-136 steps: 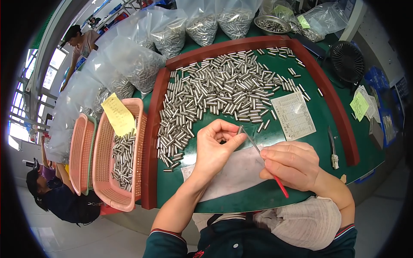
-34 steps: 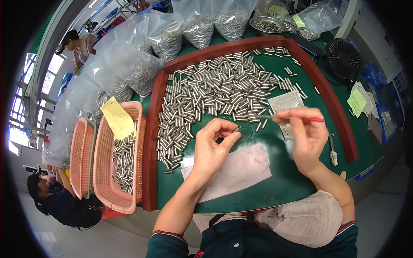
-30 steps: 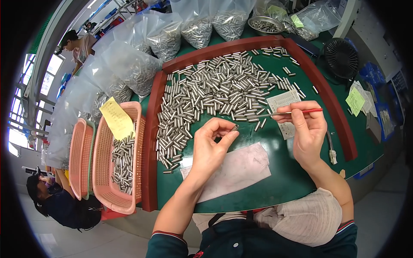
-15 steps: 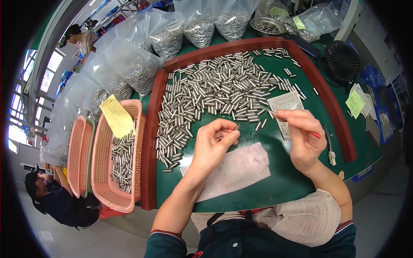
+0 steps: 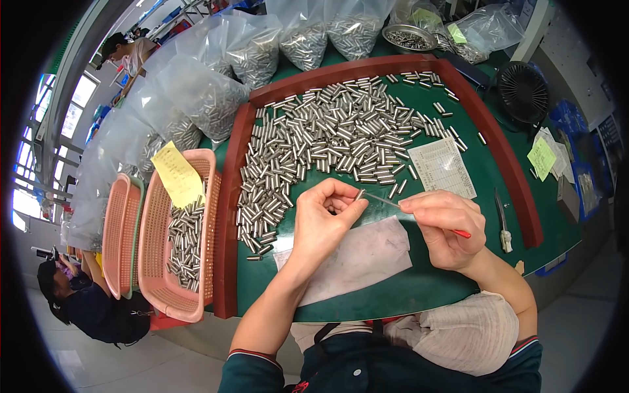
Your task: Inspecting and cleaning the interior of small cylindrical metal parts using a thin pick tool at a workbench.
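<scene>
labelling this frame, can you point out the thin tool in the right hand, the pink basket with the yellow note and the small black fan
thin tool (image 5: 383,200), head view, on its metal shaft between the hands
pink basket (image 5: 154,262), head view, on its left mesh wall
black fan (image 5: 522,92), head view, on the middle of its round grille

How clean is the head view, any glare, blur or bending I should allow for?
Head view: sharp and evenly lit at the centre, where the left hand pinches a pin and the right hand holds a thin rod; the tray rim bows from fisheye; the bags glint; bright windows at the left edge; corners black.
</scene>
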`<action>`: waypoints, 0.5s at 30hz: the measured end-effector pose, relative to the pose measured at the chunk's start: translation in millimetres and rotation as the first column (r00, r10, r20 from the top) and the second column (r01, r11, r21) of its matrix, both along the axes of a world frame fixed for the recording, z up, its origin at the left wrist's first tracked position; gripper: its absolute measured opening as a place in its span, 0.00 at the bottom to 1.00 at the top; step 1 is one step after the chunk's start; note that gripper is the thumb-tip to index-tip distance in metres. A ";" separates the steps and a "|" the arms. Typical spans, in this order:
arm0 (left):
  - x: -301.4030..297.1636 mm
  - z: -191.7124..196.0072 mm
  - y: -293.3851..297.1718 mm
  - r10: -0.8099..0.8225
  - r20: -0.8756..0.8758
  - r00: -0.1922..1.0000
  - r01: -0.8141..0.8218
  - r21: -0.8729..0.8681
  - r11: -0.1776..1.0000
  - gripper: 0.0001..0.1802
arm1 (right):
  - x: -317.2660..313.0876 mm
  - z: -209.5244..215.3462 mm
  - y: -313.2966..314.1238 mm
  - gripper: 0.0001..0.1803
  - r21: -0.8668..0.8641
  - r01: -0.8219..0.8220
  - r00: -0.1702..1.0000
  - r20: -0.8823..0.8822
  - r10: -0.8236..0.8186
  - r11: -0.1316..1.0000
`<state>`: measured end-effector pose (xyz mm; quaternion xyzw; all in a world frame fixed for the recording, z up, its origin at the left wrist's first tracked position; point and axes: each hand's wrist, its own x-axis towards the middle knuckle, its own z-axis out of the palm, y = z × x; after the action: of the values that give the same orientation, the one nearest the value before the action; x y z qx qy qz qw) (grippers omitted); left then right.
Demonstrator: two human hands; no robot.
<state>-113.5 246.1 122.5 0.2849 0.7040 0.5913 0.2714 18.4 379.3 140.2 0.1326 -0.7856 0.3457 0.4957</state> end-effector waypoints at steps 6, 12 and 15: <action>4.4 1.3 1.0 0.027 0.012 1.000 -0.027 0.002 1.000 0.07 | 0.6 1.4 -0.1 0.13 0.190 -0.026 0.997 0.076 0.012 0.981; 5.3 -3.8 3.3 0.074 -0.266 0.961 -0.066 0.038 0.997 0.05 | 2.4 0.6 -5.4 0.10 0.404 -0.047 0.997 0.070 0.020 0.913; 4.4 1.4 0.5 0.146 -0.413 0.899 -0.142 0.042 0.989 0.05 | 2.3 5.5 -11.5 0.10 0.405 -0.089 0.995 0.068 0.067 0.910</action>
<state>-109.1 246.6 123.9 0.3525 0.7614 0.5395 0.0698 20.7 367.8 145.8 0.2550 -0.8472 0.1973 0.4222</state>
